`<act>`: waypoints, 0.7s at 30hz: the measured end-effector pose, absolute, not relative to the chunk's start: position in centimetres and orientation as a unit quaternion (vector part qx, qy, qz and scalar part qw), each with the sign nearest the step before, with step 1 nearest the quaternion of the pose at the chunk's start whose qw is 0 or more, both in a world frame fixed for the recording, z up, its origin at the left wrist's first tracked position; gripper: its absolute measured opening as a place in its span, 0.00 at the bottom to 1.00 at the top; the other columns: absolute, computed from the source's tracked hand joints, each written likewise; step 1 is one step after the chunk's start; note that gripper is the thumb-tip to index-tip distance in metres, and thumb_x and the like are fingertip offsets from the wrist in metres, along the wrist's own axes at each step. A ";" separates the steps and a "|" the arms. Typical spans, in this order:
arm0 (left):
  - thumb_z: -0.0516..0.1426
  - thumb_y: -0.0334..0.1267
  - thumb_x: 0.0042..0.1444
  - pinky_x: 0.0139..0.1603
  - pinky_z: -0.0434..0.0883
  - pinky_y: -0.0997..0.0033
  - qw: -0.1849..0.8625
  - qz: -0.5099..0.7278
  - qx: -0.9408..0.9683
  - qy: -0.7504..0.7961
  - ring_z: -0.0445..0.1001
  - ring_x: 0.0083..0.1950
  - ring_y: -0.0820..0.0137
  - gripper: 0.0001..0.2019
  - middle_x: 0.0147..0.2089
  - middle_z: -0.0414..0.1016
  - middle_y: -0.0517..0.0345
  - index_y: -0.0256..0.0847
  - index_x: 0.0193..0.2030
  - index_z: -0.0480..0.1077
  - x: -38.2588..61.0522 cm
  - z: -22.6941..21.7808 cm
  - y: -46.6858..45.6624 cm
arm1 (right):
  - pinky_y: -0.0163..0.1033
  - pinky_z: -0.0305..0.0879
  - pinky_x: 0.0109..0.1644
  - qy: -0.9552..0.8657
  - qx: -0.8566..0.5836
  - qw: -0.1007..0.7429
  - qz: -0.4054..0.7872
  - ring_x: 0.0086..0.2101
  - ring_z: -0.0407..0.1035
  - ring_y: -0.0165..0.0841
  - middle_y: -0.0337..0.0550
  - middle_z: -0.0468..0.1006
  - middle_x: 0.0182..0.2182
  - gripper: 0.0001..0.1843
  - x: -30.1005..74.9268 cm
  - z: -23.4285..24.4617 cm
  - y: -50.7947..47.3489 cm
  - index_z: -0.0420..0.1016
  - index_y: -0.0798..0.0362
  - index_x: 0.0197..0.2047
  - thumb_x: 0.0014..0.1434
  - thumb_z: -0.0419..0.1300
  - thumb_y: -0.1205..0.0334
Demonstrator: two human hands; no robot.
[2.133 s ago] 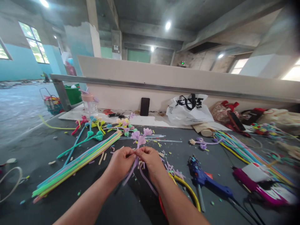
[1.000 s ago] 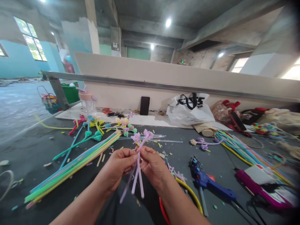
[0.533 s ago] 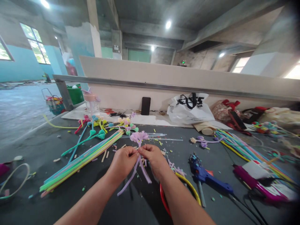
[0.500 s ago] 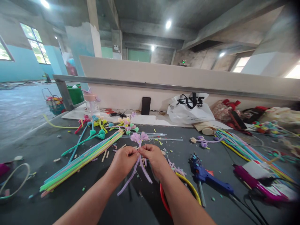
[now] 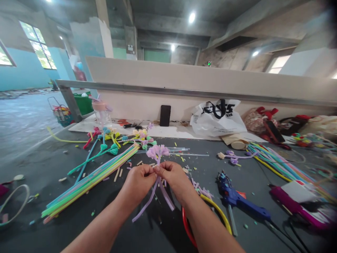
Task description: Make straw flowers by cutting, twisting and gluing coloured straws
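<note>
Both hands meet near the middle of the dark table, pinching purple pipe-cleaner flowers (image 5: 158, 151) by their stems. My left hand (image 5: 140, 179) is closed on the stems from the left. From the other side, my right hand (image 5: 173, 175) grips the same spot, its thumb and fingertips touching the left ones. The ruffled heads stand upright above the fingers, close together. Two purple stem ends hang below and spread apart. Purple pipe-cleaner pieces (image 5: 201, 189) and a red and yellow ring (image 5: 222, 212) lie by my right forearm, which partly hides the ring.
A bundle of coloured pipe cleaners (image 5: 92, 182) lies left, with finished flowers (image 5: 113, 149) behind it. On the right are a blue glue gun (image 5: 242, 202), a magenta tool (image 5: 297, 207) and more pipe cleaners (image 5: 284, 165). A phone (image 5: 165, 115) and white bag (image 5: 218, 119) stand at the back.
The two purple flower heads have come closer together and now look like one cluster. Both hands keep their pinch on the stems. The view has shifted slightly.
</note>
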State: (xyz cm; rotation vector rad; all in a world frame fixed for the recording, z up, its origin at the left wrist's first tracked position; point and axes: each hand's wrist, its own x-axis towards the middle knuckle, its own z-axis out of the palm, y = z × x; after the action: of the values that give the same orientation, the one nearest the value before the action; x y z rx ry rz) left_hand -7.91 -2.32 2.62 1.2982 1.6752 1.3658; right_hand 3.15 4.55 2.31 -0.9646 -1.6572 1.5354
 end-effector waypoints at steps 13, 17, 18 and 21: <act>0.60 0.37 0.47 0.16 0.44 0.82 0.619 0.575 0.320 0.428 0.47 0.16 0.85 0.11 0.16 0.57 0.67 0.33 0.22 0.65 -7.5 3.8 -3.3 | 0.31 0.56 0.29 -0.408 -0.218 0.392 0.795 0.23 0.60 0.24 0.36 0.70 0.20 0.09 3.5 3.1 3.5 0.72 0.58 0.21 0.37 0.68 0.64; 0.59 0.34 0.48 0.16 0.43 0.84 0.686 0.572 0.281 0.351 0.46 0.16 0.86 0.08 0.17 0.53 0.68 0.32 0.24 0.66 -7.3 3.7 -3.5 | 0.30 0.58 0.31 -0.374 -0.138 0.379 0.835 0.25 0.61 0.24 0.37 0.70 0.24 0.08 3.6 3.3 3.1 0.72 0.58 0.22 0.40 0.68 0.66; 0.59 0.33 0.48 0.16 0.43 0.84 0.698 0.572 0.273 0.334 0.45 0.16 0.87 0.08 0.17 0.53 0.68 0.32 0.24 0.66 -7.2 3.6 -3.5 | 0.29 0.58 0.29 -0.369 -0.122 0.368 0.844 0.24 0.61 0.23 0.37 0.69 0.23 0.08 3.6 3.3 3.0 0.72 0.58 0.23 0.41 0.67 0.65; 0.59 0.32 0.47 0.15 0.42 0.84 0.720 0.566 0.254 0.311 0.44 0.15 0.87 0.06 0.17 0.53 0.68 0.33 0.25 0.66 -6.6 3.6 -3.8 | 0.28 0.55 0.23 -0.356 -0.083 0.341 0.866 0.19 0.57 0.21 0.34 0.66 0.20 0.12 3.6 3.0 2.7 0.72 0.57 0.29 0.42 0.67 0.60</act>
State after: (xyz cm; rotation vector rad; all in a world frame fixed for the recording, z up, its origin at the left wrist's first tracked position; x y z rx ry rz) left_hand -6.59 -3.80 3.58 0.5619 0.6876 1.2500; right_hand 3.59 2.71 3.03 -0.2156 -0.9256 2.2543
